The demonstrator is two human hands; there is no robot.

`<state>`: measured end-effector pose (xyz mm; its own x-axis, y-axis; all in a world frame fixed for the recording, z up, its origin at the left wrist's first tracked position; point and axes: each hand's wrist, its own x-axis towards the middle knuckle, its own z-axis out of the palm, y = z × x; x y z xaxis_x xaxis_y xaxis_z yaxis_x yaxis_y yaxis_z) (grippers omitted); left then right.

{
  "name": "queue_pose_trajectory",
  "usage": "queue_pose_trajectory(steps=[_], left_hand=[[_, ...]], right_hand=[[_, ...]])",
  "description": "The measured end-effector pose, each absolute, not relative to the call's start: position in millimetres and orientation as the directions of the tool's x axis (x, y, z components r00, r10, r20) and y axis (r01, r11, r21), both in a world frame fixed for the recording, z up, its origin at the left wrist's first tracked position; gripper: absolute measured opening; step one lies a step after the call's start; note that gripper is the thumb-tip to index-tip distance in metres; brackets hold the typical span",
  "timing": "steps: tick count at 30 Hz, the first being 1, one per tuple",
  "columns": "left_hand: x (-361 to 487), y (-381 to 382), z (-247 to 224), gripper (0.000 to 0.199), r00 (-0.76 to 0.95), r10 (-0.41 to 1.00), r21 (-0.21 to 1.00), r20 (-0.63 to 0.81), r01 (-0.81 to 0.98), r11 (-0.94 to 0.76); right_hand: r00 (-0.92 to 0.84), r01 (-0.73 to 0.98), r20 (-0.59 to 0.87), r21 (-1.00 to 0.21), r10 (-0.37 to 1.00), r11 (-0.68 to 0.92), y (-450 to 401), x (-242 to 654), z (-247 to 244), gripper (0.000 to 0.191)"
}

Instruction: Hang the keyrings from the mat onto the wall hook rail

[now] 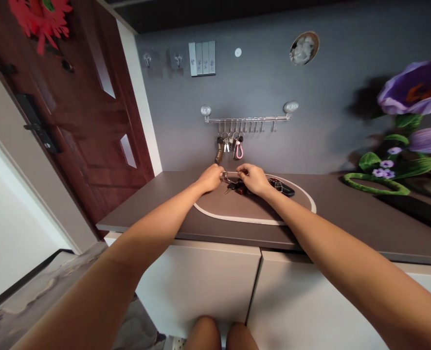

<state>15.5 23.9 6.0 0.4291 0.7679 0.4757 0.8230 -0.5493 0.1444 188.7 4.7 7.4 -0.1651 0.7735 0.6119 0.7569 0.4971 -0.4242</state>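
Note:
Over an oval mat (237,214) on the countertop, my left hand (211,178) pinches a metal key ring (225,177). Just to its right, my right hand (253,179) is closed, its thumb and fingertips pressed together near the ring; what they hold is too small to make out. Below and between the hands are dark keys (232,186). More keys with a black fob (287,189) lie on the mat, partly hidden by my right hand and wrist. Behind the hands, several key sets (226,143) hang from a clear hook rail (250,119), one with a pink loop (239,150).
Purple artificial flowers (416,92) with a green looped base (376,184) stand at the right. A dark red door (102,121) is on the left. White cabinet doors (201,282) sit under the counter. On the wall are clear hooks (177,60) and a switch-like panel (202,58).

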Motion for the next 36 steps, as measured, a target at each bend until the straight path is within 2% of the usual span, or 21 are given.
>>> queue_pose_trajectory(steps=[5,8,14,18,28,36], left_hand=[[17.8,23.6,9.3,0.021,0.369,0.780,0.256,0.505,0.799,-0.544],[19.8,22.6,10.7,0.020,0.315,0.800,0.376,0.511,0.755,-0.538],[24.5,19.4,11.3,0.017,0.256,0.850,0.671,0.461,0.526,-0.522],[28.1,14.0,15.3,0.014,0.235,0.871,0.800,0.432,0.347,-0.490],[30.0,8.2,20.8,0.011,0.315,0.838,0.848,0.445,0.152,-0.507],[29.5,9.1,20.8,0.011,0.342,0.821,0.860,0.457,0.065,-0.506]], right_hand=[[-0.181,0.737,0.618,-0.430,0.765,0.522,2.2,187.3,8.9,0.019],[-0.203,0.723,0.627,-0.422,0.752,0.547,1.0,186.4,9.2,0.018],[-0.232,0.680,0.629,-0.440,0.742,0.586,-0.9,184.7,9.3,0.012],[-0.232,0.665,0.643,-0.443,0.730,0.601,-2.2,183.6,9.4,0.014],[-0.202,0.653,0.662,-0.458,0.722,0.603,-7.8,182.0,14.3,0.014],[-0.210,0.681,0.727,-0.372,0.654,0.631,-7.0,185.0,15.0,0.013]])
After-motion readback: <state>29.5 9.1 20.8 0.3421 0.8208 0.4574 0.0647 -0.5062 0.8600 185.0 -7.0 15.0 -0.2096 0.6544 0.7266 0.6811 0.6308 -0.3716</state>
